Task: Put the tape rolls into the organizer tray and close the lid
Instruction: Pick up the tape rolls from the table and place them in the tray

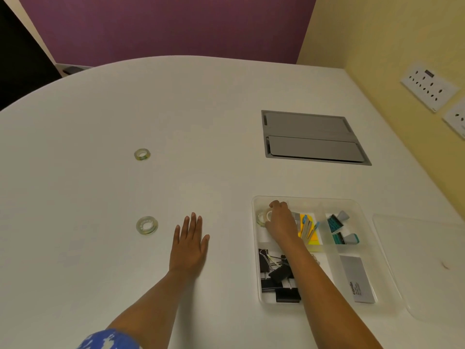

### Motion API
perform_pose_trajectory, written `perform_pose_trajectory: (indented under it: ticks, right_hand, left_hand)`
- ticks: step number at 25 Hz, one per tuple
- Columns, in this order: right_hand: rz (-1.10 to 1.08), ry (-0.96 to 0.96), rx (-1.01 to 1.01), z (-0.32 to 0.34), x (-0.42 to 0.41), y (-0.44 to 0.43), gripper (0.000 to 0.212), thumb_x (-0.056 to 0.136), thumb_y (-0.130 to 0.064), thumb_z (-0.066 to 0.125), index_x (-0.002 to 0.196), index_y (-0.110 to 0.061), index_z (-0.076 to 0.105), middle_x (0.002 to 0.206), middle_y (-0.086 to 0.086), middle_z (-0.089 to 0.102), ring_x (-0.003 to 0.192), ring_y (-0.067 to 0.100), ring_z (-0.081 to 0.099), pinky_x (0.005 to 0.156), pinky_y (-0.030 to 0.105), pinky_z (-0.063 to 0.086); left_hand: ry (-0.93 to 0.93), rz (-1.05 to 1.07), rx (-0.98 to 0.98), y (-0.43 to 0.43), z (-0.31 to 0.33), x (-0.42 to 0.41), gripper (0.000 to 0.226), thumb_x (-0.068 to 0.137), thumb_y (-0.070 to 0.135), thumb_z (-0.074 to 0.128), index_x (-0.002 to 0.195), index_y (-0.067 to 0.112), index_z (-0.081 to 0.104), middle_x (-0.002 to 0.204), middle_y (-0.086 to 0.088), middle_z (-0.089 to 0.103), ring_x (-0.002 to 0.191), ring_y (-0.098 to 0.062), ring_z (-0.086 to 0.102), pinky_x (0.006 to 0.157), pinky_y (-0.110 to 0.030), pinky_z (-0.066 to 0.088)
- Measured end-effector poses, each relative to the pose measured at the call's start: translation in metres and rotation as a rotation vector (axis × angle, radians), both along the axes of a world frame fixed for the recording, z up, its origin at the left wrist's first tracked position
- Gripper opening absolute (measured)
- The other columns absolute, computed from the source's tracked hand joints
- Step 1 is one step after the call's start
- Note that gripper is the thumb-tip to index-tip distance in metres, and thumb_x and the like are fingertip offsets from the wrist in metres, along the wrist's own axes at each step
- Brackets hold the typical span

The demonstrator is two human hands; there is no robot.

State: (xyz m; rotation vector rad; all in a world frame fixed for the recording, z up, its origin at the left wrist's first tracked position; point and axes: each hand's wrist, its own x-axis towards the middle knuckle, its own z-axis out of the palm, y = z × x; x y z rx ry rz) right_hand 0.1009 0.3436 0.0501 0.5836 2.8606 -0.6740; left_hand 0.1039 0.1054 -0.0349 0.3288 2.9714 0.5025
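A clear plastic organizer tray (305,200) sits at the right of the white table. My right hand (280,221) reaches into its far-left compartment and grips a clear tape roll (262,217) there. Two more clear tape rolls lie on the table to the left: a near tape roll (147,225) and a far tape roll (142,154). My left hand (190,244) rests flat on the table, fingers spread, just right of the near roll and apart from it. The clear lid (427,268) lies flat to the right of the tray.
The tray also holds black binder clips (276,275), yellow sticky notes and flags (308,229), teal stamps (339,227) and a grey card (358,279). A grey cable hatch (312,137) is set into the table behind. Wall sockets (429,86) are at the right.
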Motion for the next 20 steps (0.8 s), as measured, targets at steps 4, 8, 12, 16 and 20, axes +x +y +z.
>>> perform_pose_trajectory:
  ticks: [4,8,12,16,20]
  right_hand:
    - [-0.038,0.067,0.026,-0.002,0.004,-0.003,0.048,0.086,0.001,0.059,0.132,-0.006,0.045,0.135,0.014,0.042,0.12,0.027,0.047,0.09,0.033,0.05]
    - [-0.059,0.249,0.02,0.006,0.001,-0.017,0.041,0.089,-0.005,0.062,0.128,-0.01,0.051,0.134,0.01,0.045,0.122,0.023,0.045,0.09,0.03,0.05]
    - [0.011,0.352,-0.038,0.019,-0.012,-0.047,0.036,0.091,-0.006,0.059,0.126,-0.013,0.054,0.132,0.008,0.048,0.12,0.02,0.047,0.089,0.027,0.051]
    - [0.16,0.32,-0.08,0.019,-0.025,-0.086,0.035,0.094,-0.01,0.055,0.129,-0.013,0.052,0.133,0.007,0.048,0.122,0.019,0.045,0.089,0.026,0.049]
    - [0.383,0.196,-0.103,0.007,-0.039,-0.134,0.041,0.096,-0.014,0.05,0.137,-0.011,0.044,0.14,0.008,0.043,0.127,0.022,0.043,0.095,0.032,0.047]
  left_hand:
    - [0.024,0.001,0.003,-0.001,-0.003,0.001,0.058,0.101,0.04,0.017,0.147,0.02,-0.012,0.158,0.006,-0.014,0.142,-0.008,-0.02,0.121,-0.033,-0.01]
    - [0.038,-0.005,-0.003,-0.002,-0.003,0.0,0.059,0.101,0.04,0.019,0.149,0.019,-0.007,0.159,0.006,-0.01,0.143,-0.008,-0.017,0.121,-0.033,-0.009]
    - [0.039,-0.008,0.011,-0.002,-0.002,0.0,0.059,0.101,0.041,0.02,0.15,0.02,-0.005,0.16,0.006,-0.009,0.143,-0.007,-0.018,0.12,-0.032,-0.01]
    - [0.06,-0.001,0.004,-0.001,-0.001,0.0,0.06,0.1,0.042,0.019,0.149,0.021,-0.008,0.16,0.005,-0.008,0.143,-0.008,-0.019,0.12,-0.032,-0.01]
    - [0.037,-0.018,0.022,-0.002,0.004,0.0,0.06,0.101,0.041,0.022,0.152,0.018,0.001,0.162,0.001,0.002,0.148,-0.013,-0.009,0.121,-0.034,-0.008]
